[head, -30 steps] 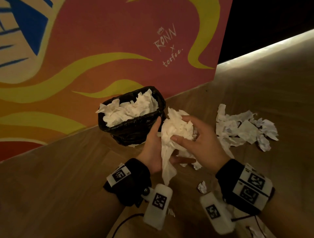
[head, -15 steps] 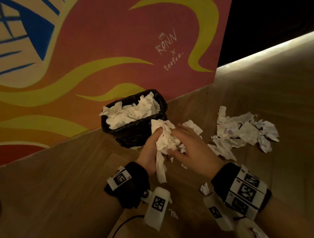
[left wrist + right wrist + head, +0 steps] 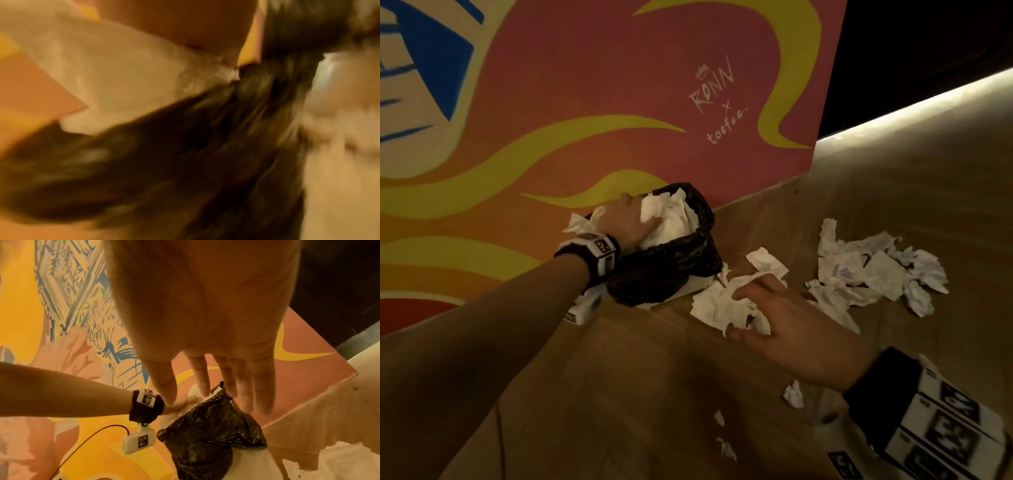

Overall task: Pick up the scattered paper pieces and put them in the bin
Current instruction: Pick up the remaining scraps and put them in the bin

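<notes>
The bin (image 3: 664,274), lined with a black bag, stands against the painted wall and is heaped with white paper (image 3: 678,222). My left hand (image 3: 631,221) lies on top of that paper, fingers stretched across it and tips sunk into the heap. My right hand (image 3: 750,313) hovers flat and open over a crumpled paper piece (image 3: 714,306) on the floor just right of the bin. In the right wrist view its fingers (image 3: 244,386) are straight and hold nothing, above the bin (image 3: 209,426). The left wrist view is blurred: black liner (image 3: 205,146) and white paper (image 3: 113,73).
A larger pile of crumpled paper (image 3: 876,270) lies on the wooden floor to the right. Small scraps (image 3: 792,395) sit near my right wrist, with others (image 3: 726,448) closer to me. The mural wall (image 3: 585,102) stands directly behind the bin.
My left hand carried the paper wad from in front of the bin up onto the bin's heap. My right hand let go of the wad and dropped toward the paper on the floor.
</notes>
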`<control>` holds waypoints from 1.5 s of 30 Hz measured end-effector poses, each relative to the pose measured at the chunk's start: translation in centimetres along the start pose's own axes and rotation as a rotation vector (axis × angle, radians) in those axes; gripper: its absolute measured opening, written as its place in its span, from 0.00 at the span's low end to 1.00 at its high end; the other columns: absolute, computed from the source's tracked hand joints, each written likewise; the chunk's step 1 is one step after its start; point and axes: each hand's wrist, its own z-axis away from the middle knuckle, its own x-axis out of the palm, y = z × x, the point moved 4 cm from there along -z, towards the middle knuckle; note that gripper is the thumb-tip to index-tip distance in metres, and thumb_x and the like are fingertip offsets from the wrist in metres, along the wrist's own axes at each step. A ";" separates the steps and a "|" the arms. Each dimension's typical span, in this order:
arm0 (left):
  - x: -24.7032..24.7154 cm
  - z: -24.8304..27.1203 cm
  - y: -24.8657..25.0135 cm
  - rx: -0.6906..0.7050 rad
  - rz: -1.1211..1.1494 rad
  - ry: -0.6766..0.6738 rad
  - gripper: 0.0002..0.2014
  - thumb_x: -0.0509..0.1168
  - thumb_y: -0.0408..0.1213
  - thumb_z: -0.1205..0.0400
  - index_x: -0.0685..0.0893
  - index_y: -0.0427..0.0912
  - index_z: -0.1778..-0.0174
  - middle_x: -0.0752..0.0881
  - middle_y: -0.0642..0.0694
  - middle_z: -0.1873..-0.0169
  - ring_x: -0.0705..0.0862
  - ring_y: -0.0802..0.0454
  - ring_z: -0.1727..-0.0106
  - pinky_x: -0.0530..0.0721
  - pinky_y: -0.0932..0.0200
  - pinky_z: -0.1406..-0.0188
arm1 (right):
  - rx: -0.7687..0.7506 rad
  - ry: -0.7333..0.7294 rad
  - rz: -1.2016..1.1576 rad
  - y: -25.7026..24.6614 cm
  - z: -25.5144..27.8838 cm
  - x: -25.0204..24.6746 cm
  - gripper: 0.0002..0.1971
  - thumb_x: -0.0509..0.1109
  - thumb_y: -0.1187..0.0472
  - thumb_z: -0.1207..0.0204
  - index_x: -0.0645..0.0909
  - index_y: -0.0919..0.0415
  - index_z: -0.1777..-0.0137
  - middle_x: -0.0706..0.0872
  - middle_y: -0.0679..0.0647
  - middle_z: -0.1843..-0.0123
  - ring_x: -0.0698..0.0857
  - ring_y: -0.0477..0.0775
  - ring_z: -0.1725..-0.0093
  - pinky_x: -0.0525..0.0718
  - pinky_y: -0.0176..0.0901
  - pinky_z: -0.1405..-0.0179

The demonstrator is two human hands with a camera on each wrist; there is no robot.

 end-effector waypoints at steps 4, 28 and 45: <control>0.8 0.2 1.0 0.121 -0.118 -0.187 0.30 0.48 0.54 0.12 0.60 0.36 0.20 0.63 0.37 0.22 0.64 0.37 0.25 0.63 0.42 0.28 | 0.043 -0.024 0.024 0.6 0.3 -0.5 0.26 0.65 0.43 0.21 0.68 0.49 0.25 0.69 0.46 0.28 0.79 0.46 0.39 0.79 0.41 0.39; 3.4 1.3 5.3 -0.272 0.740 -0.529 0.14 0.57 0.52 0.14 0.79 0.48 0.57 0.84 0.45 0.60 0.83 0.48 0.54 0.81 0.60 0.48 | 0.069 -0.143 0.039 3.5 0.9 -2.3 0.16 0.65 0.50 0.21 0.81 0.59 0.40 0.85 0.54 0.45 0.82 0.51 0.48 0.82 0.44 0.47; 7.2 16.6 11.6 0.621 0.018 -0.462 0.06 0.59 0.47 0.17 0.80 0.58 0.48 0.83 0.55 0.54 0.78 0.60 0.57 0.82 0.60 0.53 | 0.265 -0.147 -0.156 7.0 -0.4 -4.5 0.20 0.68 0.51 0.21 0.85 0.70 0.44 0.89 0.67 0.48 0.89 0.64 0.51 0.77 0.42 0.63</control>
